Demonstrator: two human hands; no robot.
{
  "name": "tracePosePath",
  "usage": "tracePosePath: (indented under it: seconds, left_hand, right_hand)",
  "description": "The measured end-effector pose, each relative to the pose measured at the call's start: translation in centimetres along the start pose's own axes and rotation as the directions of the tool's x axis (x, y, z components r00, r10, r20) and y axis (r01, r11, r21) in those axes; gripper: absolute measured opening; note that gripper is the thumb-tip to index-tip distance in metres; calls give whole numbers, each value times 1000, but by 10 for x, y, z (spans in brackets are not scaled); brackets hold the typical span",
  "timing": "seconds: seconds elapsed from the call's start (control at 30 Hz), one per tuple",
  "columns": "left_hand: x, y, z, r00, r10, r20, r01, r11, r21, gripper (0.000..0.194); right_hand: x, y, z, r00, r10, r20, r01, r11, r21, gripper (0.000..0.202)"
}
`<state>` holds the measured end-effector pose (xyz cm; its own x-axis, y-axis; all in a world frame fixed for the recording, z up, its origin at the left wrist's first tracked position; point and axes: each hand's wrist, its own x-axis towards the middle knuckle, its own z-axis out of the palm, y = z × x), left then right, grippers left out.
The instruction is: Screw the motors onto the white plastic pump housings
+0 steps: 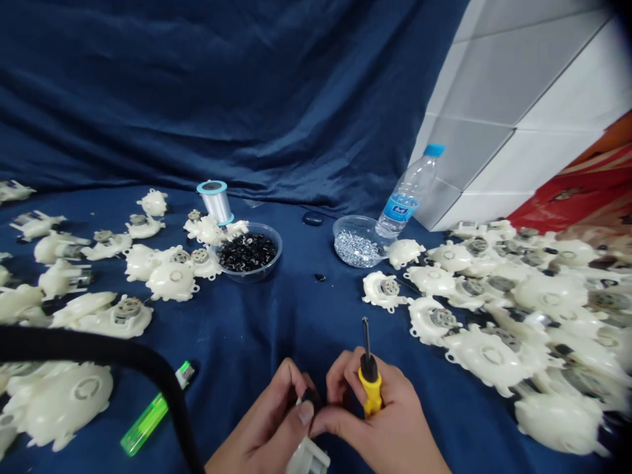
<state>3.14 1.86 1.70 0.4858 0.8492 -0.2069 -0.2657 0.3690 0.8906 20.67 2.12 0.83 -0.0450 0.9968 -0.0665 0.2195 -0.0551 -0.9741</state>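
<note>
My left hand (261, 431) is closed around a white plastic housing (307, 459), low in the middle of the head view. A small black part (309, 396) shows at the top of it, by my left thumb. My right hand (395, 421) grips a screwdriver (371, 388) with a yellow and black handle, its metal tip pointing up and away from the housing. The right thumb and a bent finger meet close to the black part; whether they pinch something there is hidden. Most of the housing is covered by my left fingers.
White housings with motors lie at left (172, 281) and are heaped at right (494, 355). Behind my hands stand a bowl of black pieces (279, 253), a bowl of small metal pieces (340, 227), a tilted bottle (399, 207) and a thread spool (217, 203). A green lighter (145, 424) lies near a black cable (148, 362).
</note>
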Motion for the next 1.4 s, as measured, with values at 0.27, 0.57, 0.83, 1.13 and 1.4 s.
tracePosePath:
  seconds: [0.27, 0.57, 0.83, 1.13, 1.4]
  left_hand:
    - [5, 27, -31, 996, 88, -6, -85, 975, 206, 41]
    - [17, 4, -58, 965, 259, -36, -234, 918, 321, 29]
    - [12, 4, -56, 957, 283, -62, -239, 891, 386, 22]
    - [11, 3, -54, 949, 304, -84, -242, 874, 422, 20]
    - [12, 11, -49, 932, 350, -93, -290, 876, 387, 25]
  right_hand:
    - [-2, -18, -22, 989, -148, 21, 150, 972, -183, 22]
    - [18, 3, -17, 859, -504, 92, 505, 800, -324, 47]
    - [13, 10, -17, 821, -549, 157, 563, 736, -376, 55]
    - [12, 16, -18, 814, -565, 134, 566, 718, -406, 46]
    - [10, 17, -19, 775, -627, 74, 588, 674, -446, 20]
